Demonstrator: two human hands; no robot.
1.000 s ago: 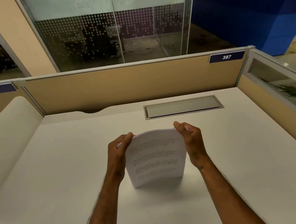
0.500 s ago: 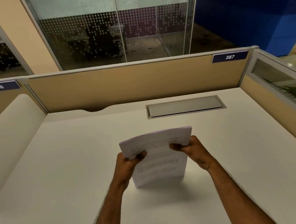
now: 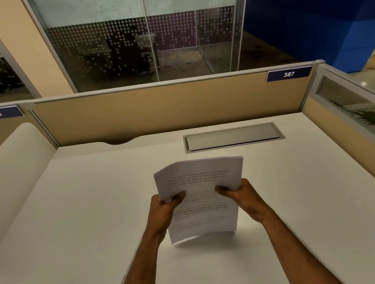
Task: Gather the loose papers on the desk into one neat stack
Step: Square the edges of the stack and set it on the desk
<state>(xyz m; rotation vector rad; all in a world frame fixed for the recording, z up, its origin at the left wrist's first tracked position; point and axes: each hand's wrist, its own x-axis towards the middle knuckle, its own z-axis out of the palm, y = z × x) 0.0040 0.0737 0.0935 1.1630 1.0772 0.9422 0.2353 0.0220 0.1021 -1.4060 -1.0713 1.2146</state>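
Note:
A stack of printed white papers (image 3: 202, 219) stands upright on its lower edge on the white desk (image 3: 74, 223), slightly bowed, with the text facing me. My left hand (image 3: 163, 210) grips its left side about halfway up, thumb on the front sheet. My right hand (image 3: 241, 196) grips the right side at the same height, thumb also on the front. The top edges of the sheets look nearly level, fanned a little at the top left corner. No loose sheets lie elsewhere on the desk.
A grey metal cable hatch (image 3: 232, 137) is set into the desk behind the papers. Tan partition panels (image 3: 155, 112) wall the back and right sides. A rounded white divider (image 3: 6, 165) rises at the left.
Both hands slid down from the top corners of the stack to its middle sides, thumbs now on the front. The stack stays upright on the desk in the same spot.

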